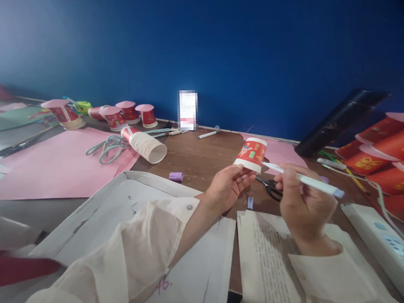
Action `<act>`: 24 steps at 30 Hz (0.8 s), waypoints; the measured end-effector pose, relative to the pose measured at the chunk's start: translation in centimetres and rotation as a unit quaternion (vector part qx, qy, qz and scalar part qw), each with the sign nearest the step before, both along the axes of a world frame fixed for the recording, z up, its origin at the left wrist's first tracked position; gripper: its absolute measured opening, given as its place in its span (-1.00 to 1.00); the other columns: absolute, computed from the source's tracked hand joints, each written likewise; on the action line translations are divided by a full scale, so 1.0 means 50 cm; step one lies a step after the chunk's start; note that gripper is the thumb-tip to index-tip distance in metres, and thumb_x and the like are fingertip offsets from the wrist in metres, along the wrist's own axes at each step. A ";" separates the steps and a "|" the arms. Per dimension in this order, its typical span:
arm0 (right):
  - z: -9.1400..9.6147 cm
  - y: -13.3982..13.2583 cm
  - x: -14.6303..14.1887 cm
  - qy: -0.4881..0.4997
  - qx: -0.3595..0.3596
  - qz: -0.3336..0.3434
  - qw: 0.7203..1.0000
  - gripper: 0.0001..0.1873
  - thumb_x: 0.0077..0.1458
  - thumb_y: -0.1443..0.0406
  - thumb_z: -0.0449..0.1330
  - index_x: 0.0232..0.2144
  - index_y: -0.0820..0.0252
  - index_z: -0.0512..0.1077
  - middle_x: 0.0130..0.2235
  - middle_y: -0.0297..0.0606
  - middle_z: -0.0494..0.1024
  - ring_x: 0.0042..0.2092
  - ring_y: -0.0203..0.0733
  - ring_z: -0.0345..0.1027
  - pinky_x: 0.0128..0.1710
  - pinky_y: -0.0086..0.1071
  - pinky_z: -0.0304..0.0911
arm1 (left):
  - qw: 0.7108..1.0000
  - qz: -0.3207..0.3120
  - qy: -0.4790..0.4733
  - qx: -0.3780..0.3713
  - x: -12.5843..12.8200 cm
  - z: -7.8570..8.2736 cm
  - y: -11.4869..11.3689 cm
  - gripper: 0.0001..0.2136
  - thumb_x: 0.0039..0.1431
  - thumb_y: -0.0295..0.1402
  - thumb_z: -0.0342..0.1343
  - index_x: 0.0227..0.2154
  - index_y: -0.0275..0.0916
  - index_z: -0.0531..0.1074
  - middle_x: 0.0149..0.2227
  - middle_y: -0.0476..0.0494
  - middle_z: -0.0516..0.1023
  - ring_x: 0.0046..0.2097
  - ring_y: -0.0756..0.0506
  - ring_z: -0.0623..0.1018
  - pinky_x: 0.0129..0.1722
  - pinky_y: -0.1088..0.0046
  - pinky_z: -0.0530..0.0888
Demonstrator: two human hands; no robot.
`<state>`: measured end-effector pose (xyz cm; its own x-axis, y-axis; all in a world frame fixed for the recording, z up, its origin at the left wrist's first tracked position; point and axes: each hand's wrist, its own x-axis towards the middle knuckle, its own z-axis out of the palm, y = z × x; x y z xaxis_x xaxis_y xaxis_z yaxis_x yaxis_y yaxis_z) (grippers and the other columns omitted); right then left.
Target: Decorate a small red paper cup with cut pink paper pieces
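Note:
My left hand [230, 184] grips a red printed paper cup [251, 153] by its pale rim, the cup upside down and slightly tilted. In my right hand [305, 201] is a white marker pen [314, 183] with a light blue end. The pen's tip points at the cup's lower right side; whether it touches I cannot tell. Behind my hands lie black-handled scissors [272, 188], partly covered by my fingers. A small blue pen cap [250, 203] rests just below the cup, and a purple cap [176, 176] lies further left.
A nested stack of paper cups [149, 146] lies by a looped cord [109, 148] on pink paper [66, 169]. Several red cups with pink tops [127, 111] stand at the back. A printed book [268, 255], a power strip [384, 242] and red packets [384, 145] are on the right.

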<state>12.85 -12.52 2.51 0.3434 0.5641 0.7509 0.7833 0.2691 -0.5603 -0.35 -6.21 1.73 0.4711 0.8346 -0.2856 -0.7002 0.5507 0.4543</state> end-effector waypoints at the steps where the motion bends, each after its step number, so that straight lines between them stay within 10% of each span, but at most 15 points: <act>1: 0.001 0.001 -0.001 0.035 0.011 0.006 0.999 -0.73 0.30 0.13 0.12 -0.21 0.15 0.55 -0.47 -0.31 0.56 -0.53 -0.25 0.38 -0.46 -0.32 0.32 | 1.000 0.003 0.001 -0.004 0.000 0.000 0.001 -0.87 0.24 -0.55 0.08 -0.35 -0.43 0.52 -0.36 -0.23 0.61 -0.31 -0.03 0.62 0.03 0.35 0.53; 5: -0.004 0.023 0.014 0.200 0.040 0.006 0.979 -0.71 0.25 0.12 0.17 -0.09 0.14 0.50 -0.48 -0.34 0.56 -0.51 -0.20 0.46 -0.42 -0.27 0.40 | 1.000 -0.016 -0.007 -0.005 -0.003 -0.002 0.003 -0.86 0.25 -0.54 0.06 -0.34 -0.43 0.52 -0.36 -0.25 0.61 -0.30 -0.05 0.63 0.01 0.37 0.55; 10: -0.027 0.067 0.055 0.443 -0.037 0.102 0.890 -0.71 0.10 0.10 0.30 -0.17 0.06 0.41 -0.16 -0.16 0.66 -0.21 -0.06 0.60 -0.24 -0.21 0.48 | 0.996 -0.087 -0.037 0.000 -0.009 0.001 -0.003 -0.86 0.25 -0.52 0.09 -0.34 -0.45 0.53 -0.37 -0.25 0.61 -0.30 -0.06 0.64 -0.10 0.42 0.59; 16: -0.042 0.082 0.056 0.363 -0.113 0.207 0.901 -0.50 0.24 -0.13 0.02 -0.07 0.08 0.42 -0.07 -0.06 0.63 -0.15 0.02 0.58 -0.30 -0.12 0.47 | 0.990 -0.143 -0.022 0.000 -0.012 0.007 -0.008 -0.82 0.27 -0.56 0.02 -0.37 -0.45 0.51 -0.41 -0.25 0.59 -0.35 -0.07 0.63 -0.20 0.43 0.59; 24: -0.040 0.076 0.044 0.470 -0.125 0.238 0.841 -0.40 0.08 -0.18 0.22 -0.07 0.15 0.45 -0.15 -0.17 0.63 -0.27 -0.11 0.55 -0.30 -0.22 0.48 | 0.989 -0.143 -0.015 0.023 -0.003 0.000 -0.014 -0.85 0.30 -0.51 0.06 -0.28 -0.45 0.54 -0.33 -0.24 0.59 -0.28 -0.05 0.61 -0.09 0.40 0.56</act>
